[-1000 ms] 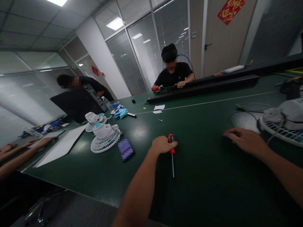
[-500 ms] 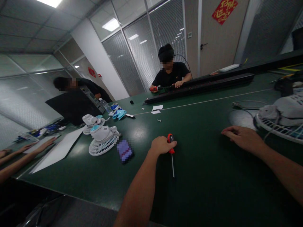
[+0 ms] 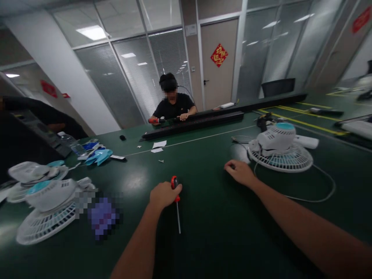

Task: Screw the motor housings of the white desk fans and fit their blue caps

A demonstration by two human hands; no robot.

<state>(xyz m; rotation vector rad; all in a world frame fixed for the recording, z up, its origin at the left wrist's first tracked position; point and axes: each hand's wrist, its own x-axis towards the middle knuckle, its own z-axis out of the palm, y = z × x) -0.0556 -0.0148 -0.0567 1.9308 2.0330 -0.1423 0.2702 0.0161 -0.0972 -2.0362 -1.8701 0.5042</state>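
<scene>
Screwdriver (image 3: 177, 199) sits in left hand (image 3: 162, 194), well apart from right hand (image 3: 240, 173).

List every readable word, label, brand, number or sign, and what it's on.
"招财进宝" (best reading, slightly blurred): red diamond on the door.
Left red sign, right red sign: too blurred.
Plate: too small.
Screwdriver, fans: nothing readable.
</scene>
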